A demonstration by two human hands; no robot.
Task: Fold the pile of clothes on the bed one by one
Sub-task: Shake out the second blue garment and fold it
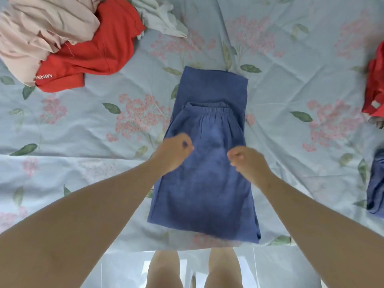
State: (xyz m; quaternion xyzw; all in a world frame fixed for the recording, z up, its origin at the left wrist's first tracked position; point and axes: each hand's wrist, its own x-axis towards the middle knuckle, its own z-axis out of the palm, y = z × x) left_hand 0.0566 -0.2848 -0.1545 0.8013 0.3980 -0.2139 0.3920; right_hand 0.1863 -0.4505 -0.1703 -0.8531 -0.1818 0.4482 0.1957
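Observation:
A blue pair of trousers (205, 183) lies flat in the middle of the bed, folded lengthwise, with its elastic waistband doubled over onto the legs. My left hand (175, 151) and my right hand (248, 161) hover just over the middle of the cloth, a short gap between them. Both have their fingers curled in, and I see no fabric lifted between them. The unfolded pile sits at the far left: a pink garment (41, 28), a red garment (93, 53) and a white one (162, 17).
The floral light-blue sheet (291, 80) covers the bed. At the right edge lie another red garment (376, 88) and a blue folded piece (377, 183). The bed's near edge runs just above my bare legs (193, 271).

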